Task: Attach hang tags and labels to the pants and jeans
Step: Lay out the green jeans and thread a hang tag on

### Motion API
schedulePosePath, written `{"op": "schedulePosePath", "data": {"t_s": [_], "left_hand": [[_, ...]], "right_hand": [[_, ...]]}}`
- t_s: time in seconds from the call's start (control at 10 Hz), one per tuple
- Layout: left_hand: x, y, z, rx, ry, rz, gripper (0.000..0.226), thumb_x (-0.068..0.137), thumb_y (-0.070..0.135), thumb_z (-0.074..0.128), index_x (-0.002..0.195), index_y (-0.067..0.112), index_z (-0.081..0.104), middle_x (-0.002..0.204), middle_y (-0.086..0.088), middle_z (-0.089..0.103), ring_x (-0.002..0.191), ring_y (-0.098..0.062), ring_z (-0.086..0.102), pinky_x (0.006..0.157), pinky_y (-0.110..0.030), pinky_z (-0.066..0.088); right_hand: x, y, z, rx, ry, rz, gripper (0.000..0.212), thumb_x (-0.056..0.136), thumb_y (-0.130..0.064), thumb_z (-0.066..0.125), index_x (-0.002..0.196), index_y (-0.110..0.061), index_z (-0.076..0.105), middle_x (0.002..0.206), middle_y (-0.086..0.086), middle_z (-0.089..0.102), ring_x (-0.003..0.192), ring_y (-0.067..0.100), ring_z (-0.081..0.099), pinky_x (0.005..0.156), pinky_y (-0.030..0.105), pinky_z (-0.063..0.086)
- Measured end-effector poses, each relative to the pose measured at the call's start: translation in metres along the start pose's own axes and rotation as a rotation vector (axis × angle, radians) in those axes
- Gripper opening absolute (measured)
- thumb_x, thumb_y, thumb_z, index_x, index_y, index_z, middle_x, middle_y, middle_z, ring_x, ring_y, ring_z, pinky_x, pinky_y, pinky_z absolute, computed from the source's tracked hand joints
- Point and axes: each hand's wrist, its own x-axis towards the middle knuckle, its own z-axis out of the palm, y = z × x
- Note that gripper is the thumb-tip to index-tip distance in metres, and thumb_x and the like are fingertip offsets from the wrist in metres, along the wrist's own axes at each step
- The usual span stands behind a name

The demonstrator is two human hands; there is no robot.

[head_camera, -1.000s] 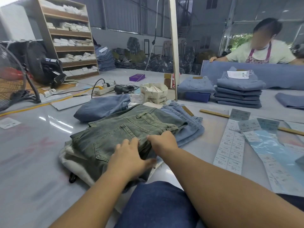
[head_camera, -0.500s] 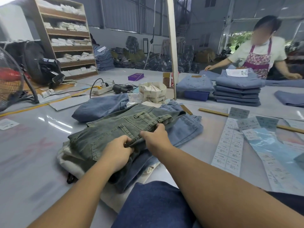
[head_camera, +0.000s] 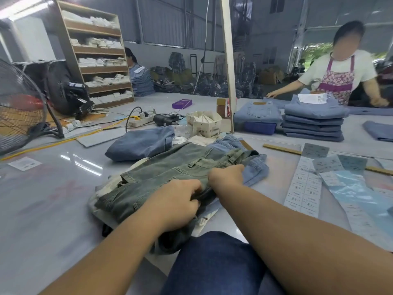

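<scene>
Tabletop (head_camera: 53, 199): green jeans (head_camera: 161, 173) under both hands.

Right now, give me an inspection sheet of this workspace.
Surface: grey table, glossy.
Job's things: green-grey jeans on top of a pile, light blue jeans beneath; label strips to the right; hang tag bundle behind.
Clutter: folded blue pants, stack of folded jeans, purple box, wooden ruler.
Hands: left hand and right hand both grip the green-grey jeans.
Cables: power strip with black cord.
Surroundings: fan, shelf unit, person in apron.
</scene>
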Motion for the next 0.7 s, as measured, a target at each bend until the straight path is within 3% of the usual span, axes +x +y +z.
{"op": "schedulePosePath", "data": {"t_s": [0.1, 0.2, 0.3, 0.4, 0.5, 0.6, 0.7], "left_hand": [[0.004, 0.021, 0.004, 0.089, 0.073, -0.189, 0.033, 0.078, 0.039, 0.06, 0.108, 0.028, 0.049, 0.107, 0.0, 0.061, 0.097, -0.024, 0.06, 0.07, -0.033, 0.042], [0.009, 0.04, 0.0, 0.25, 0.092, -0.282, 0.05, 0.085, 0.044, 0.058, 0.127, 0.025, 0.04, 0.124, -0.008, 0.052, 0.115, -0.034, 0.056, 0.081, -0.036, 0.043], [0.004, 0.058, -0.013, 0.3, 0.219, -0.236, 0.03, 0.094, 0.026, 0.053, 0.123, 0.023, 0.051, 0.124, -0.009, 0.057, 0.113, -0.032, 0.059, 0.082, -0.034, 0.045], [-0.013, 0.082, -0.023, 0.368, 0.296, -0.141, 0.028, 0.091, 0.018, 0.054, 0.118, 0.022, 0.06, 0.115, -0.011, 0.067, 0.106, -0.032, 0.064, 0.077, -0.034, 0.049], [-0.066, 0.148, -0.062, 0.217, 0.329, -0.118, 0.03, 0.102, 0.013, 0.045, 0.119, -0.004, 0.063, 0.113, -0.029, 0.064, 0.096, -0.023, 0.067, 0.079, -0.023, 0.053], [-0.085, 0.168, -0.07, 0.059, 0.48, 0.055, 0.03, 0.097, 0.006, 0.052, 0.126, 0.004, 0.06, 0.109, -0.018, 0.066, 0.087, -0.032, 0.065, 0.068, -0.022, 0.05], [-0.113, 0.194, -0.078, 0.189, 0.724, 0.195, 0.017, 0.086, 0.013, 0.061, 0.102, 0.017, 0.066, 0.079, -0.008, 0.07, 0.068, -0.036, 0.066, 0.055, -0.03, 0.038]], "right_hand": [[-0.017, -0.017, -0.005, -0.05, 0.02, -0.095, 0.067, 0.085, -0.005, 0.057, 0.14, -0.004, 0.018, 0.115, 0.016, 0.052, 0.088, 0.026, 0.052, 0.076, 0.036, 0.047], [-0.047, -0.033, -0.009, -0.017, -0.004, -0.209, 0.087, 0.084, -0.006, 0.057, 0.151, -0.009, 0.002, 0.114, 0.01, 0.051, 0.098, 0.025, 0.054, 0.092, 0.037, 0.049], [-0.076, -0.041, -0.03, 0.01, 0.011, -0.286, 0.081, 0.082, -0.005, 0.057, 0.148, -0.007, 0.01, 0.106, 0.006, 0.049, 0.096, 0.023, 0.051, 0.085, 0.029, 0.044], [-0.108, -0.048, -0.061, 0.093, -0.014, -0.228, 0.075, 0.077, -0.007, 0.059, 0.138, -0.01, 0.014, 0.114, 0.008, 0.044, 0.101, 0.025, 0.051, 0.093, 0.031, 0.046], [-0.16, -0.055, -0.102, -0.044, 0.061, -0.211, 0.076, 0.069, -0.03, 0.067, 0.126, -0.008, 0.023, 0.128, 0.012, 0.043, 0.116, 0.032, 0.048, 0.101, 0.039, 0.043], [-0.191, -0.056, -0.141, -0.372, 0.316, -0.396, 0.085, 0.076, -0.063, 0.055, 0.134, -0.009, 0.025, 0.128, 0.009, 0.029, 0.126, 0.033, 0.029, 0.104, 0.043, 0.027], [-0.226, -0.066, -0.183, -0.441, 0.465, -0.686, 0.086, 0.075, -0.07, 0.049, 0.135, -0.014, 0.023, 0.119, 0.003, 0.019, 0.125, 0.027, 0.02, 0.11, 0.043, 0.018]]}}
